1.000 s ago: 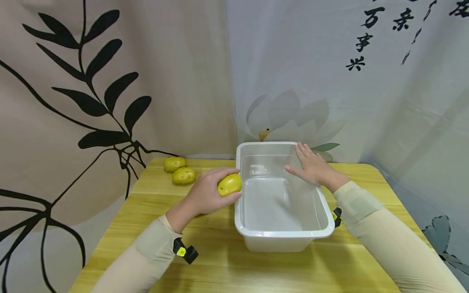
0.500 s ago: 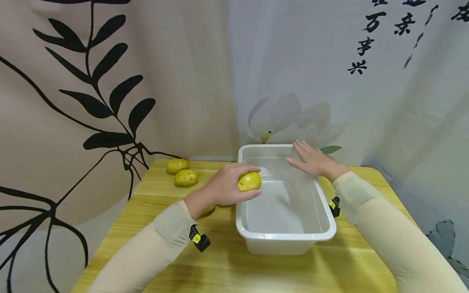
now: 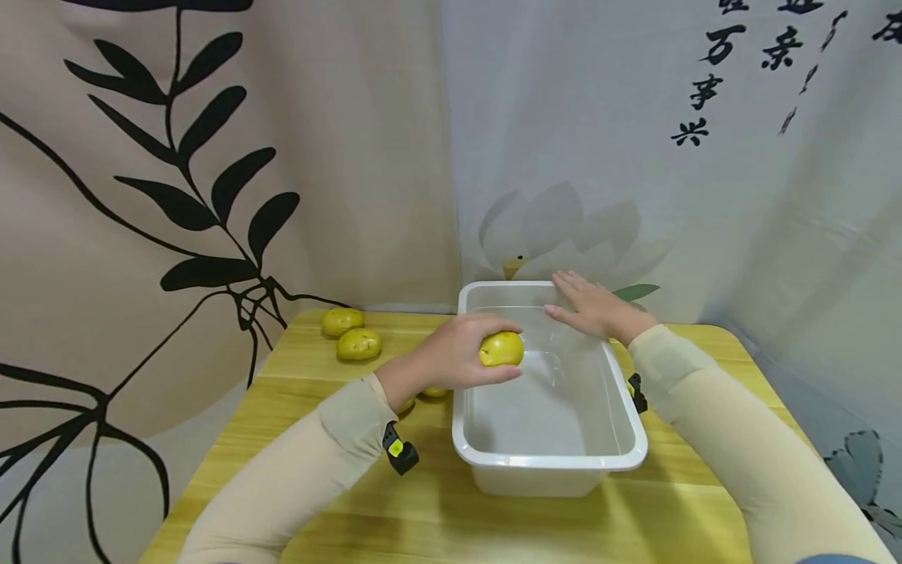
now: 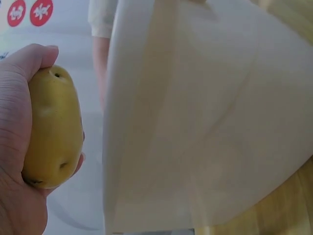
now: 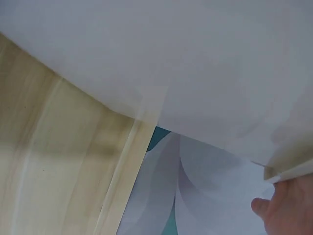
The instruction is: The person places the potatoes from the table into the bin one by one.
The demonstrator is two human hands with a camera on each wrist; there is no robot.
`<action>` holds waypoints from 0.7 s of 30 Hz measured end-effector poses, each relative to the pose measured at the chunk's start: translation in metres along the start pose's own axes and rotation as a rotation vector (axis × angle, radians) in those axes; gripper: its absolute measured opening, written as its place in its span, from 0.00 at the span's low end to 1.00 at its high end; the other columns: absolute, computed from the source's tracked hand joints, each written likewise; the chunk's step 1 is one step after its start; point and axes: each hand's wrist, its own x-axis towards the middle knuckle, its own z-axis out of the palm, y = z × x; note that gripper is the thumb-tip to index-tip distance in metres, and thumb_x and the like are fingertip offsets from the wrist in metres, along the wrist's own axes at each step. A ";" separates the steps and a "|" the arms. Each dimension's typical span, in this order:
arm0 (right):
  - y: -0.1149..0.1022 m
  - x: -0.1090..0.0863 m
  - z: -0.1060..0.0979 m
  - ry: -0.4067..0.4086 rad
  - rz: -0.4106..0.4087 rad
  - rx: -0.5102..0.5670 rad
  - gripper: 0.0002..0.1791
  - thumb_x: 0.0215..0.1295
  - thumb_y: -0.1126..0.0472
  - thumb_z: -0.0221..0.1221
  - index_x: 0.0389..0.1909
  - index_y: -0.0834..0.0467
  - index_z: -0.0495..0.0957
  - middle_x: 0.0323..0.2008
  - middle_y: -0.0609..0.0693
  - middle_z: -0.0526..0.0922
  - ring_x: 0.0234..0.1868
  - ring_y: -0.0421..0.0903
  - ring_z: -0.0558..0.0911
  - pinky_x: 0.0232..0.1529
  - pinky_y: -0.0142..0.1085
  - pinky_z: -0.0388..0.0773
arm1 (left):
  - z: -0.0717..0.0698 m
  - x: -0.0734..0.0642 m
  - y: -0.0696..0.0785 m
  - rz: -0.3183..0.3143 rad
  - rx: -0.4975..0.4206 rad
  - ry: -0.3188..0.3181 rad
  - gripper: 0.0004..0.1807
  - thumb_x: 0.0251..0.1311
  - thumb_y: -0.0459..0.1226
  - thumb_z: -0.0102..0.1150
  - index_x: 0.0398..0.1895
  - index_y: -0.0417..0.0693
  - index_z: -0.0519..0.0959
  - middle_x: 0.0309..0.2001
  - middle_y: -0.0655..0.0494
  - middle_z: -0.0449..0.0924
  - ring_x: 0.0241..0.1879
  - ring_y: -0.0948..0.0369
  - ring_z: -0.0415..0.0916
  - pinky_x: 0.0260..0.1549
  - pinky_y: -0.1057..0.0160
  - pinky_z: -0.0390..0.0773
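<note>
head view, left hand (image 3: pixel 458 354) curled round potato (image 3: pixel 502 348) above wide-open tub (image 3: pixel 535 479), right hand (image 3: pixel 594 308) straight-fingered at far rim (image 3: pixel 507 285)

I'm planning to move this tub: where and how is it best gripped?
Probably by the rim along the tub's two long sides, coming from left and right and curling under it: the rim juts outward and the tub tapers downward.

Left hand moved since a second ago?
Yes, left hand moved rightward in the head view: its potato, then at the left rim of the white tub, now appears past that rim.
</note>
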 end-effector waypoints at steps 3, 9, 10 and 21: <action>-0.002 -0.002 0.001 0.020 -0.009 -0.001 0.49 0.67 0.27 0.35 0.76 0.59 0.41 0.76 0.57 0.42 0.75 0.58 0.40 0.68 0.61 0.40 | 0.000 0.003 0.002 0.014 0.007 -0.015 0.28 0.53 0.53 0.66 0.54 0.50 0.78 0.45 0.62 0.80 0.42 0.66 0.74 0.36 0.69 0.74; -0.008 -0.008 0.001 0.018 -0.006 -0.032 0.49 0.67 0.27 0.33 0.76 0.58 0.39 0.76 0.57 0.39 0.75 0.57 0.39 0.68 0.61 0.40 | 0.000 0.010 0.004 0.011 0.015 -0.046 0.29 0.53 0.54 0.66 0.56 0.51 0.78 0.46 0.63 0.81 0.39 0.68 0.73 0.33 0.71 0.74; -0.009 -0.009 0.001 0.016 -0.004 -0.034 0.49 0.67 0.27 0.33 0.76 0.58 0.38 0.76 0.57 0.39 0.75 0.57 0.38 0.68 0.61 0.40 | 0.000 0.012 0.005 0.008 0.009 -0.054 0.29 0.54 0.54 0.65 0.56 0.51 0.78 0.45 0.64 0.80 0.38 0.69 0.73 0.32 0.71 0.74; -0.012 -0.017 0.008 0.017 0.004 -0.038 0.49 0.67 0.27 0.33 0.76 0.59 0.37 0.76 0.57 0.37 0.75 0.58 0.38 0.68 0.61 0.40 | 0.011 0.028 0.013 0.053 -0.027 -0.200 0.30 0.55 0.57 0.63 0.56 0.52 0.77 0.38 0.69 0.77 0.32 0.68 0.70 0.29 0.71 0.71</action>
